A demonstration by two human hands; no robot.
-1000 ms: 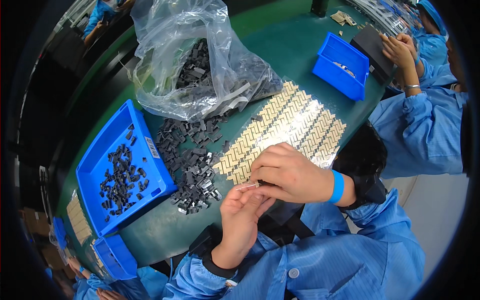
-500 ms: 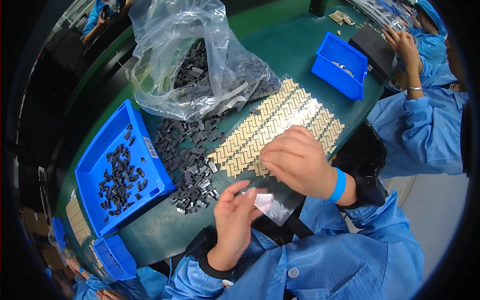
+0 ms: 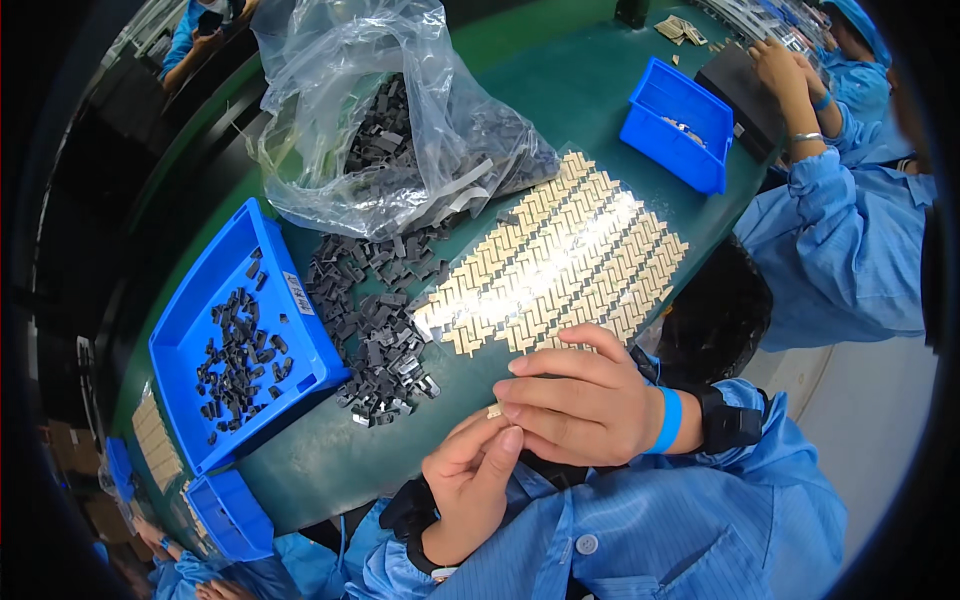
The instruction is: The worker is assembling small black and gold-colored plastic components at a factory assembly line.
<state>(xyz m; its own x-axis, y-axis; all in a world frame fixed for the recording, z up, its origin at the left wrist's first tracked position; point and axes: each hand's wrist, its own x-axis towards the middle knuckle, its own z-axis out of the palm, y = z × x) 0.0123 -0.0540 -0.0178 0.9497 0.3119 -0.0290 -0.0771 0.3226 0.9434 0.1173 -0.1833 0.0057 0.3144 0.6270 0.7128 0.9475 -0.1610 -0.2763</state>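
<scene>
My left hand (image 3: 468,485) and my right hand (image 3: 590,400) meet at the fingertips, close to my body at the table's near edge. A small beige piece (image 3: 494,410) shows at the right fingertips, touching the left index finger. The left thumb and index finger are pinched together; what lies between them is hidden. Beyond my right hand is a clear sheet covered with rows of beige L-shaped pieces (image 3: 560,260). A heap of small black parts (image 3: 385,340) lies loose to the left of the sheet.
A large clear plastic bag (image 3: 430,130) of black parts stands behind the heap. At left is a blue tray (image 3: 310,340) holding black parts, with a smaller blue bin (image 3: 232,515) below. Another blue bin (image 3: 675,130) stands far right, near a co-worker in blue (image 3: 840,240).
My right hand has come back from the beige sheet to my left hand, with a small beige piece now at its fingertips. The co-worker's hands at right have moved lower.
</scene>
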